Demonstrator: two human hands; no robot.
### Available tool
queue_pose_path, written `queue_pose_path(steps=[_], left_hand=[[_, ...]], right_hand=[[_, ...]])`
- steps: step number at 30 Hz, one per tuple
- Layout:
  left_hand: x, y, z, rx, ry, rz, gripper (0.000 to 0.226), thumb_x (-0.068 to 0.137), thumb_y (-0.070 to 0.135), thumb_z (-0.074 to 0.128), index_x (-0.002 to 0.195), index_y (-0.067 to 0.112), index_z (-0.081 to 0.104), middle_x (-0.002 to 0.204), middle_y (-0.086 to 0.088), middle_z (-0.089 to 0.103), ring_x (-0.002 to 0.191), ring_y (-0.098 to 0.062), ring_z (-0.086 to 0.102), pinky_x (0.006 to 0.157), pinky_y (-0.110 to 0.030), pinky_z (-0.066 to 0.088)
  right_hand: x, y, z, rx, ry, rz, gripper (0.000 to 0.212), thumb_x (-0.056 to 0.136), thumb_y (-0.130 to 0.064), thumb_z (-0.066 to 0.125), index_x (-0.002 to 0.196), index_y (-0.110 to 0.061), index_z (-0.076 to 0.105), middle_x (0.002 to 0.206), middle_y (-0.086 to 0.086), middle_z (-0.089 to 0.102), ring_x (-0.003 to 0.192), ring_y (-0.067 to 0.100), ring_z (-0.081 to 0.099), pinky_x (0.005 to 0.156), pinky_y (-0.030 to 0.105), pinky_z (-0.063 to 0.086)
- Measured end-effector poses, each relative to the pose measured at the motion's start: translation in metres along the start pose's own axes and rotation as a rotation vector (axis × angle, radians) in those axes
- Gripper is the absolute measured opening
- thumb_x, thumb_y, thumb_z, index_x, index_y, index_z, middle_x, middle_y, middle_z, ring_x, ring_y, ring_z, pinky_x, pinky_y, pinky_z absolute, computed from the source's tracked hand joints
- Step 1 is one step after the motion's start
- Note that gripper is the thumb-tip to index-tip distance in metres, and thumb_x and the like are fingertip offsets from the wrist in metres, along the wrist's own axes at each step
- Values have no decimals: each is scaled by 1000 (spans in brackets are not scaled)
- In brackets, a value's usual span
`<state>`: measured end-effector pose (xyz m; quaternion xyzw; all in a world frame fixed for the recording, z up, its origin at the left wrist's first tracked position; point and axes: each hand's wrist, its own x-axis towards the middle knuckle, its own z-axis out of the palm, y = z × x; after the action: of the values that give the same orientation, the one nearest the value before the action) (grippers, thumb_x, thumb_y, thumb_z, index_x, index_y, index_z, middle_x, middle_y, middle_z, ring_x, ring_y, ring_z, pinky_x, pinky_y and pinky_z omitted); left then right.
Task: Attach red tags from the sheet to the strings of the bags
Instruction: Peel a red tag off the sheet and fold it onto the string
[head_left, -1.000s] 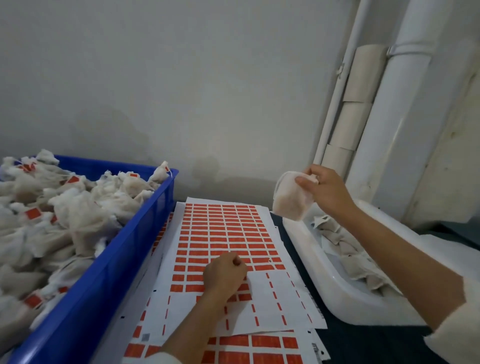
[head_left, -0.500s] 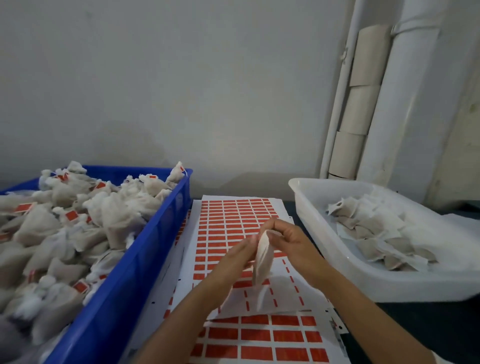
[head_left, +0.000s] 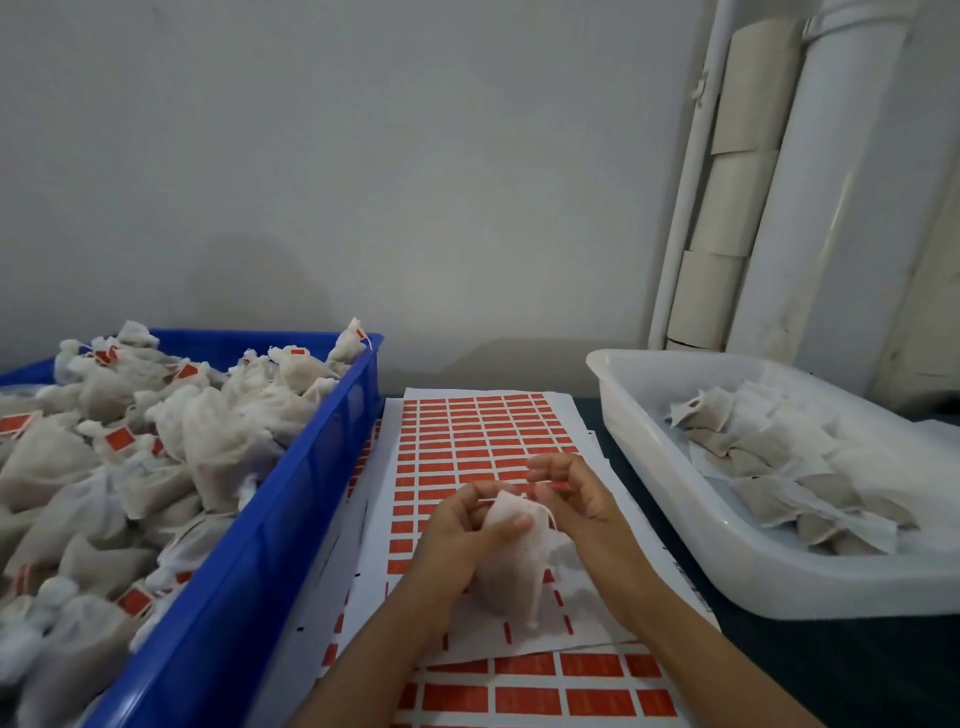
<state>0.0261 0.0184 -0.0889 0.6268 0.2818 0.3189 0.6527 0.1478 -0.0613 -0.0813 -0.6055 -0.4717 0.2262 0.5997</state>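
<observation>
White mesh makes up the bag (head_left: 511, 564), which hangs over the sheet (head_left: 467, 441) of red tags, held up between both hands. The left hand (head_left: 462, 525) grips the bag's gathered neck, fingers curled round it with the thumb pressed on the front. The right hand (head_left: 569, 496) is just beside it, thumb and forefinger pinching a red tag (head_left: 558, 486) edge-on at the end of the string (head_left: 548, 517), which loops down from the neck of the bag; its other fingers fan loosely above. The sheet lies flat on the dark table (head_left: 831, 670), its near rows partly stripped to white backing, and another sheet (head_left: 545, 691) with larger red labels peeks out beneath its near edge. To the left stands a blue crate (head_left: 270, 525) heaped with bags, many showing red tags. To the right sits a white tub (head_left: 675, 525) holding a smaller pile of flat bags. Behind the tub, pale pipes (head_left: 810, 182) run up the wall.
</observation>
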Motion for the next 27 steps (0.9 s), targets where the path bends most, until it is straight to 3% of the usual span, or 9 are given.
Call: queue_pose_path(steps=[2,4,7,12,15,17,22,27], left_hand=[[2,-1,-1,53,89,15,29,77,26,72,102,31,60,105,14,59,91,-14,56,61,-21,49],[2,-2,-2,114,132,54,28,78,27,71,102,30,59,106,15,57,91,-13,54,61,-19,47],[1,-4,-1,195,174,118,25,77,30,72,98,31,58,101,21,56,87,-9,55,58,-12,42],[3,-5,-1,240,205,155,29,69,36,76,92,33,58,93,24,57,81,-4,57,52,-6,40],[4,-6,1,265,216,117,35,66,39,78,89,32,53,90,21,56,79,-5,57,46,-5,42],[4,-7,1,220,185,64,36,67,37,78,91,30,51,93,16,56,81,-8,58,52,-9,44],[1,-8,4,227,63,49,30,71,40,75,93,36,55,102,18,54,91,-12,55,64,-16,47],[0,-9,8,282,91,152,19,73,41,71,86,30,62,93,16,63,89,-11,58,69,-18,45]], right_hand=[[-2,4,-3,29,24,72,27,92,-39,38,107,-24,55,106,-8,64,95,12,64,89,32,53],[-6,8,-4,0,-1,112,31,95,-39,34,103,-21,57,97,-6,67,86,12,66,76,24,56],[-9,11,-2,-63,-17,37,19,93,-30,44,90,-18,58,79,-8,66,70,10,64,64,13,50],[-12,5,0,-112,-20,-114,27,79,-45,52,85,-19,57,75,-7,62,71,10,60,70,17,52],[-13,6,2,-247,34,-180,17,82,-40,56,82,-23,57,76,-10,62,73,8,60,72,16,52],[-12,9,0,-285,67,-196,9,89,-26,55,80,-25,58,76,-11,63,74,6,61,73,16,51],[-11,9,-1,-301,49,-202,18,91,-13,53,82,-25,62,77,-12,64,75,3,61,69,11,50],[-13,5,-2,-367,123,-314,7,84,-23,59,84,-28,63,77,-22,62,79,-2,62,71,7,48]])
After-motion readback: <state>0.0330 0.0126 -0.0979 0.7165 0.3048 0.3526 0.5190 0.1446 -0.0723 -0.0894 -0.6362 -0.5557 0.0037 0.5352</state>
